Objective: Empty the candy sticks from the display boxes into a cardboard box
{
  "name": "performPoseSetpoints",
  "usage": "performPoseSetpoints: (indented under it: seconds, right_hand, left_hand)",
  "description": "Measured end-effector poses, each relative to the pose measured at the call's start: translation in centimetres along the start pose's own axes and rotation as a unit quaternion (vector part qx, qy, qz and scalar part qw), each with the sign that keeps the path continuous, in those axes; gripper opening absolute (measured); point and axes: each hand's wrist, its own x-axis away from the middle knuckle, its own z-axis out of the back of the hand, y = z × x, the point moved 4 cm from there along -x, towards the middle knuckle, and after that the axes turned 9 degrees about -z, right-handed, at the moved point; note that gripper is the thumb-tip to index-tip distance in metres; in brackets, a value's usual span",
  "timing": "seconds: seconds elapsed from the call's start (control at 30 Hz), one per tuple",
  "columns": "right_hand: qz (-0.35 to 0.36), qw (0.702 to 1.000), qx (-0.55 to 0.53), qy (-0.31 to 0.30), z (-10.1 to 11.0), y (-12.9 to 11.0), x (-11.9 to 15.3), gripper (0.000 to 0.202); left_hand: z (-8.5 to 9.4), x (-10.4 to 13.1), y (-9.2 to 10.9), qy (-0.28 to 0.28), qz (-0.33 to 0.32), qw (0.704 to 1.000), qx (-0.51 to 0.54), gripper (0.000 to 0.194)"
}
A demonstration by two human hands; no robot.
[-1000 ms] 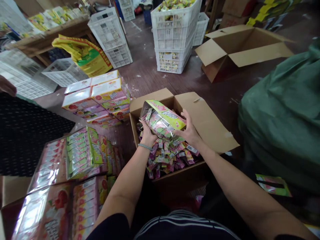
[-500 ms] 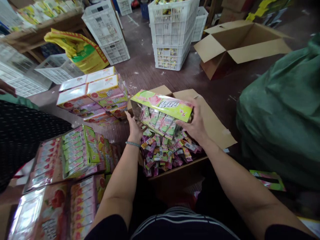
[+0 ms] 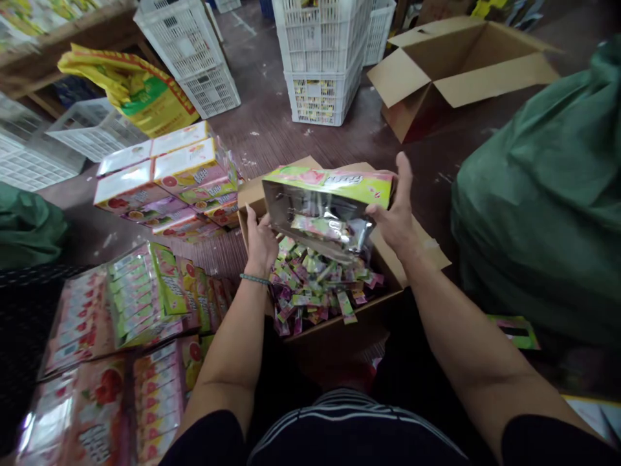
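Your left hand (image 3: 259,243) and right hand (image 3: 395,217) grip opposite ends of the green packet bag (image 3: 327,207), held above the open carton (image 3: 339,323) of sachets (image 3: 315,288). Bare floor (image 3: 272,129) lies beyond the carton's far edge; stacked packs (image 3: 169,175) crowd its left side.

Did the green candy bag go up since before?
Yes. The green candy bag rose, lifted higher above the cardboard box of sweets.

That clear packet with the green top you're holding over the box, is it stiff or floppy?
The packet probably flops: its clear film sags below the green top, held between left hand and right hand. Likely light, with few sachets inside. The glossy film may be slippery.
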Motion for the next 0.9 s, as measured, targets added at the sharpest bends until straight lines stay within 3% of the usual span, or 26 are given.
performPoseSetpoints:
  seconds: [0.1, 0.2, 0.37, 0.5, 0.7, 0.8, 0.87, 0.9]
  right_hand:
    - [0.007, 1.000, -0.003, 0.005, 0.1, -0.2, 0.1, 0.116]
    - [0.015, 1.000, 0.015, 0.017, 0.0, -0.4, 0.3, 0.117]
    - [0.036, 0.998, 0.040, 0.041, 0.3, -1.3, 1.1, 0.123]
    - [0.033, 0.996, 0.066, 0.049, 0.5, -2.6, 2.4, 0.121]
    - [-0.001, 0.996, 0.004, 0.086, 1.8, -1.5, 1.9, 0.116]
    - [-0.048, 0.987, -0.069, 0.136, 2.7, -0.4, 1.7, 0.112]
    - [-0.097, 0.969, -0.141, 0.180, 3.6, 0.5, 1.8, 0.105]
    - [-0.128, 0.954, -0.173, 0.209, 4.2, 1.1, 2.0, 0.102]
  left_hand:
    - [0.8, -0.3, 0.9, 0.041, -0.068, 0.997, 0.007, 0.073]
    - [1.1, -0.5, 1.5, 0.035, -0.101, 0.993, 0.045, 0.070]
    - [1.2, -0.8, 1.3, 0.024, -0.074, 0.988, 0.134, 0.066]
    - [1.2, -0.9, 0.9, 0.018, -0.066, 0.988, 0.138, 0.061]
    - [1.2, -1.2, 0.2, 0.013, -0.012, 0.992, 0.125, 0.061]
    - [0.9, -1.3, 0.0, 0.026, -0.008, 0.998, 0.051, 0.062]
    - [0.2, -0.3, -0.6, 0.025, -0.043, 0.993, -0.111, 0.068]
    - [-0.5, 0.6, -1.2, -0.002, -0.065, 0.972, -0.225, 0.073]
